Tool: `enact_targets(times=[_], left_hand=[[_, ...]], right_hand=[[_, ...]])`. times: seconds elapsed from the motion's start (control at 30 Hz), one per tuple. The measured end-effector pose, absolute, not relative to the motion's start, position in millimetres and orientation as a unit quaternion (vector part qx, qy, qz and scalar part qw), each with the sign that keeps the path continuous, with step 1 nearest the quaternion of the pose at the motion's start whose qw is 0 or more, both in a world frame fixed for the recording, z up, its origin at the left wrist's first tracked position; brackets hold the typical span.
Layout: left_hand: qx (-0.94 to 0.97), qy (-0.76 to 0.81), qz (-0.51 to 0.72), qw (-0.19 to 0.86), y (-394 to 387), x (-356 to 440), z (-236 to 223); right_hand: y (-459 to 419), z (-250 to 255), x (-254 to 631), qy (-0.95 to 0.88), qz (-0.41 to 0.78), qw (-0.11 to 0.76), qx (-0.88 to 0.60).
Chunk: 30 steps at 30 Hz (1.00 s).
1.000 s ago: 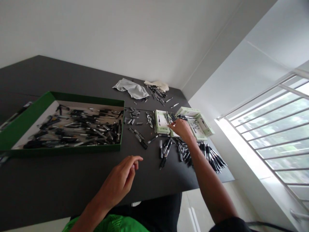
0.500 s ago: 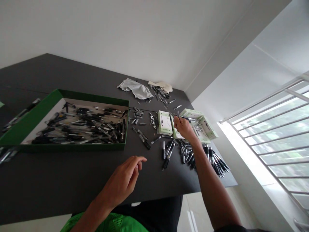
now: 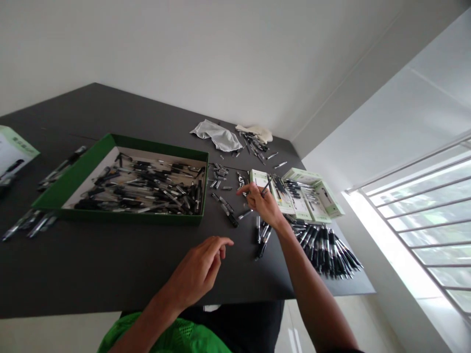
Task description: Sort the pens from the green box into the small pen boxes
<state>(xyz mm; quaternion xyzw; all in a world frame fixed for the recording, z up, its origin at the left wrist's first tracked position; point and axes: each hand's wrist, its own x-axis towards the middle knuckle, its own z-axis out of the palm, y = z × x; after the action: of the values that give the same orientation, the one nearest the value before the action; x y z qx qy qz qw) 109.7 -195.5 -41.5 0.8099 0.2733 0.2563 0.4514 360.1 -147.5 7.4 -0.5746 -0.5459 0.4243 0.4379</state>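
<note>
My right hand (image 3: pixel 264 202) is over the near edge of the light green pen boxes (image 3: pixel 257 175), its index finger stretched out to the left. A thin dark pen (image 3: pixel 266 186) sticks up from among its bent fingers; whether it is a whole pen or only a part I cannot make out. Small loose pen parts (image 3: pixel 241 180) lie just beyond that finger. My left hand (image 3: pixel 198 267) hovers near the table's front edge, index finger reaching out and the others loosely bent, with nothing visible in it. Several black pens (image 3: pixel 225 210) rest between both hands and the green tray.
A large green tray (image 3: pixel 128 215) full of mixed pens stands on the left of the dark table (image 3: pixel 110 264). Fanned black pens (image 3: pixel 324 252) lie at the right, beside an open box (image 3: pixel 329 198). A grey cloth (image 3: pixel 217 135) and more pens (image 3: pixel 253 142) are farther back.
My right hand has moved left and nearer to me, away from the open box, still with the thin pen. The left hand keeps its pose. The view has shifted slightly left.
</note>
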Motion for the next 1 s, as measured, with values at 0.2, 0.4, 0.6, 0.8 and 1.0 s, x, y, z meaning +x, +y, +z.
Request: enact_targets(times=[0.2, 0.4, 0.6, 0.8, 1.0], left_hand=[[0.811, 0.268, 0.26, 0.451, -196.0, 107.8, -41.7], [0.82, 0.262, 0.252, 0.442, -195.7, 108.9, -41.1], [0.831, 0.26, 0.239, 0.43, -195.7, 109.6, -40.2], [0.84, 0.259, 0.225, 0.421, -195.1, 111.1, -42.3], [0.845, 0.255, 0.219, 0.415, -195.7, 111.6, -42.8]], right_hand=[[-162.4, 24.3, 366.1, -0.54, 0.411, 0.521, -0.518], [-194.3, 31.0, 397.4, -0.404, 0.475, 0.576, -0.529], [-233.0, 7.4, 419.9, -0.35, 0.402, 0.632, -0.563], [-258.9, -23.6, 409.2, -0.328, 0.357, 0.652, -0.583], [-263.0, -9.2, 423.3, -0.342, 0.31, 0.631, -0.624]])
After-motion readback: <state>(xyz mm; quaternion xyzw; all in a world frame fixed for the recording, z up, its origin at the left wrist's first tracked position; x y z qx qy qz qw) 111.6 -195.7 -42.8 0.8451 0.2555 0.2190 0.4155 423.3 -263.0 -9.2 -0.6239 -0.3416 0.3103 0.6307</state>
